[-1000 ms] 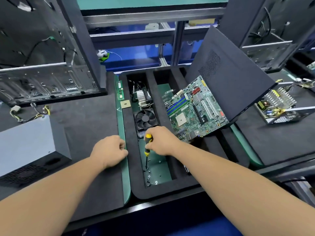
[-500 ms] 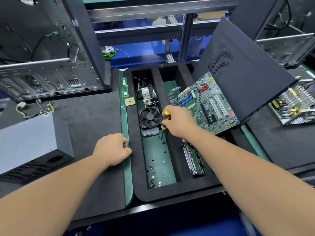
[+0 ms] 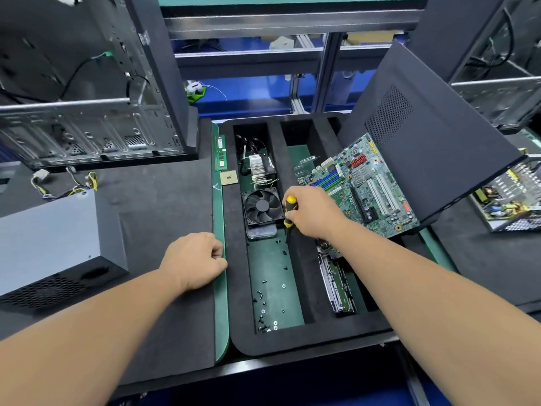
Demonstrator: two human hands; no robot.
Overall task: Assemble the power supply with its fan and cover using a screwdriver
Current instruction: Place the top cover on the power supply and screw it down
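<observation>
My right hand [image 3: 311, 210] grips a yellow-and-black screwdriver [image 3: 289, 212], held upright with its tip down beside the black fan [image 3: 262, 207] in the foam tray's left slot. Several small screws [image 3: 268, 312] lie on the green floor of that slot, nearer to me. My left hand [image 3: 194, 259] is curled into a fist on the mat by the tray's left edge; whether it holds anything is hidden. A grey power supply box [image 3: 49, 244] lies at the far left. An open power supply [image 3: 509, 197] with bare circuitry sits at the far right.
The black foam tray [image 3: 292, 341] also holds a heatsink [image 3: 259, 167], a motherboard [image 3: 363, 183] and a drive [image 3: 336, 285]. A dark side panel [image 3: 424, 142] leans over the motherboard. Open computer cases stand at back left [image 3: 87, 112] and back right [image 3: 497, 92].
My right hand lifted the screwdriver from the screws at the tray's near end and carried it back beside the fan. My left hand stayed in place.
</observation>
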